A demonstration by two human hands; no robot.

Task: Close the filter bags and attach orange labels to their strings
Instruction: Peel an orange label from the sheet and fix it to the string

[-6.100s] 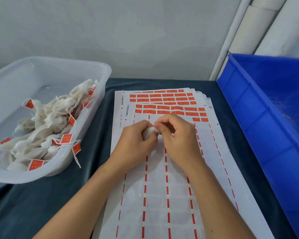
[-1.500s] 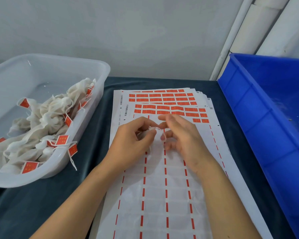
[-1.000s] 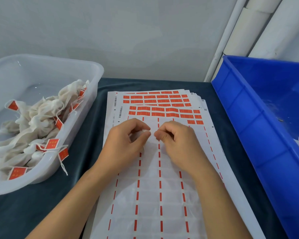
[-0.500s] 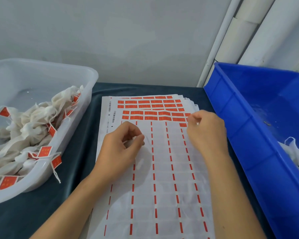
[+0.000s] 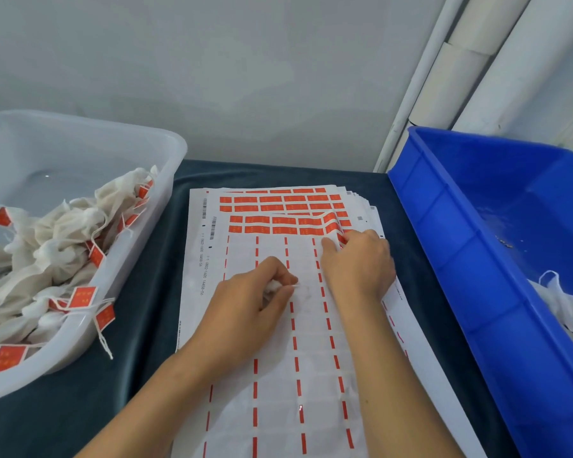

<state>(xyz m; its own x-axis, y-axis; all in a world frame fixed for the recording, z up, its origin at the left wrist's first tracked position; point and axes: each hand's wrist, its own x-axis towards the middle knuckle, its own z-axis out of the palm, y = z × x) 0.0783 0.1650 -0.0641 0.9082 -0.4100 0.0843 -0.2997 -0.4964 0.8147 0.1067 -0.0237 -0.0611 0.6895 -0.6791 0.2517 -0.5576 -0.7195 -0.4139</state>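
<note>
A stack of label sheets [image 5: 278, 325] lies in the middle of the dark cloth, with rows of orange labels [image 5: 278, 206] left at its far end. My left hand [image 5: 248, 305] rests on the sheet and grips a small white filter bag [image 5: 272, 287], mostly hidden by the fingers, its string end poking out to the right. My right hand [image 5: 358, 262] is at the sheet's right side and pinches an orange label [image 5: 336, 228] whose edge is lifted and curled off the backing.
A translucent white bin [image 5: 139, 226] on the left holds several closed bags with orange labels on their strings. A blue bin [image 5: 450, 259] on the right holds white bags at its near end. White pipes stand in the back right corner.
My right hand left the bag, moved to the labels at the sheet's right edge and lifted a label's edge. My left hand kept the bag. The camera turned slightly right.
</note>
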